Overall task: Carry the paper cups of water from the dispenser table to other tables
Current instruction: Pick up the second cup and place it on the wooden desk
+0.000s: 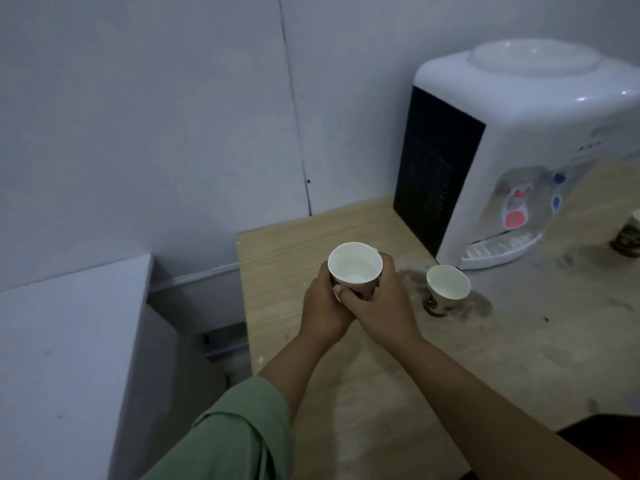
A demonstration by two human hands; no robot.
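A paper cup of water (355,266), white inside with a dark print outside, is held upright above the wooden dispenser table (381,375). My left hand (323,308) wraps its left side and my right hand (384,303) wraps its right side, fingers overlapping at the front. A second paper cup (447,287) stands on the table just right of my hands, in a wet patch. A third cup (628,237) is cut off at the right edge. The white water dispenser (512,150) stands at the back right.
A white low cabinet or table top (65,341) sits to the left, separated from the wooden table by a gap. Grey walls close off the back. A dark object (606,434) pokes in at the bottom right corner.
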